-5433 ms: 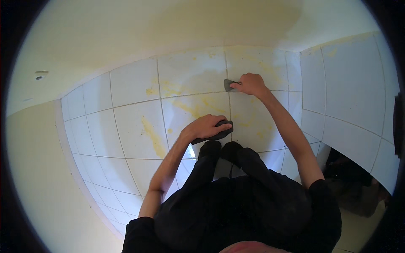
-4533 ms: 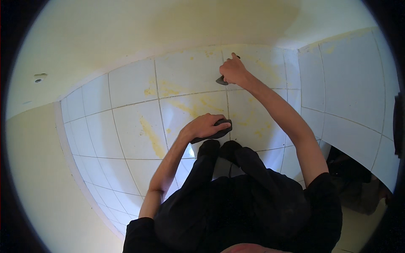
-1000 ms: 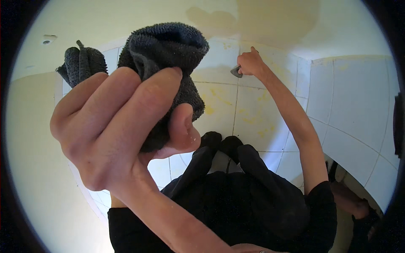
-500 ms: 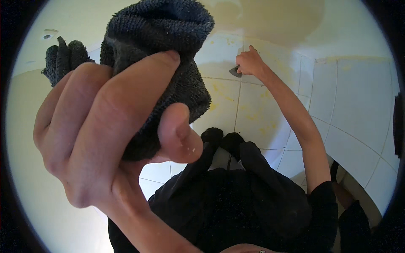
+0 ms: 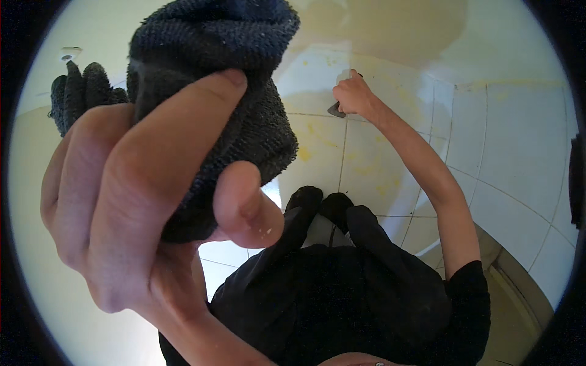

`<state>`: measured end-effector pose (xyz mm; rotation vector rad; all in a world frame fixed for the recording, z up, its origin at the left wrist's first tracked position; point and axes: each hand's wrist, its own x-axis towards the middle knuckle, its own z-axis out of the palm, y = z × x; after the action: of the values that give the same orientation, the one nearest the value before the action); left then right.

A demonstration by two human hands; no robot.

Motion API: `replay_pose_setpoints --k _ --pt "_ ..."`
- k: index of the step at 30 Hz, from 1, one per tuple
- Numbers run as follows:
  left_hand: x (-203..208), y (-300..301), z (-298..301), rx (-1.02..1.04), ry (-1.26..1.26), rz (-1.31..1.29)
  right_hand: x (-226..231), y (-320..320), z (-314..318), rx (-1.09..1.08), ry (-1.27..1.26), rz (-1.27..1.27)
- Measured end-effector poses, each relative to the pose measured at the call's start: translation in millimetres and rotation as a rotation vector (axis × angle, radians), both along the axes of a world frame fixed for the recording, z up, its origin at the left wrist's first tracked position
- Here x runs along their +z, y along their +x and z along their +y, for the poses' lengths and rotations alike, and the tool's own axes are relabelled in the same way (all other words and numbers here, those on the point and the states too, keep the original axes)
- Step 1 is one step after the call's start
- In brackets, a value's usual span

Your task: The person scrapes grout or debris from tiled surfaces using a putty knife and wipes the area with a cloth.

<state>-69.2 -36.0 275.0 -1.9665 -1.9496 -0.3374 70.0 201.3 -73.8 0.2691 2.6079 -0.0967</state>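
Close in front on the left, my left hand (image 5: 122, 201) is closed around a dark grey terry cloth (image 5: 213, 104). Its thumb and forefinger press on the fabric, and a bunched end of the cloth sticks out past the knuckles. Farther off, my right hand (image 5: 353, 96) is wrapped round a small scraper (image 5: 336, 110). The scraper's grey, wedge-shaped blade points down to the left, close to the white tiles (image 5: 320, 137); I cannot tell whether it touches them. Most of its handle is hidden in my fist. Yellow smears (image 5: 364, 169) mark the tiles below that hand.
My dark-socked feet (image 5: 305, 198) stand close together on the near side of the smeared tiles. White tiling (image 5: 519, 140) rises at the right, with a yellowish strip along its top. A small white fixture (image 5: 70, 53) is at the far left; a black object (image 5: 575, 183) is at the right rim.
My left hand and the cloth have moved left and slightly down. My right hand has shifted a little left and down with the scraper. A dark shape at the lower right has gone from view.
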Motion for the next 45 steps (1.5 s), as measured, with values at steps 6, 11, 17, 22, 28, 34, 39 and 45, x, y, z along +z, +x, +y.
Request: replay_pose_setpoints --k 6,11,17,22,28,34,39,45 --pt "18.8 0.8 -12.3 -0.013 -0.03 -0.079 -0.8 -3.2 -6.1 -0.023 0.033 0.209" --pt "18.1 6.6 -9.4 0.041 -0.009 -0.063 -0.5 -0.1 -2.6 -0.045 0.036 0.193" --pt "23.9 16.9 -13.3 0.095 -0.021 -0.123 11.2 -6.1 -1.0 -0.075 0.045 0.137" --pt "13.2 21.3 -0.9 0.161 0.064 0.099 7.3 2.3 0.6 -0.042 0.019 0.094" --pt "-23.7 10.0 23.3 -0.098 0.175 -0.074 -5.6 -1.9 -1.7 -0.042 0.044 0.119" --pt "-119.1 -18.6 35.6 -0.102 -0.06 -0.309 7.6 -6.9 -10.0 -0.062 -0.058 0.055" --pt "-200.0 -21.0 29.7 0.061 -0.498 -0.695 11.5 2.3 0.4 -0.091 -0.044 0.055" --pt "-254.4 0.1 12.9 0.1 -0.624 -0.877 15.5 -3.2 0.2 -0.057 -0.011 -0.022"
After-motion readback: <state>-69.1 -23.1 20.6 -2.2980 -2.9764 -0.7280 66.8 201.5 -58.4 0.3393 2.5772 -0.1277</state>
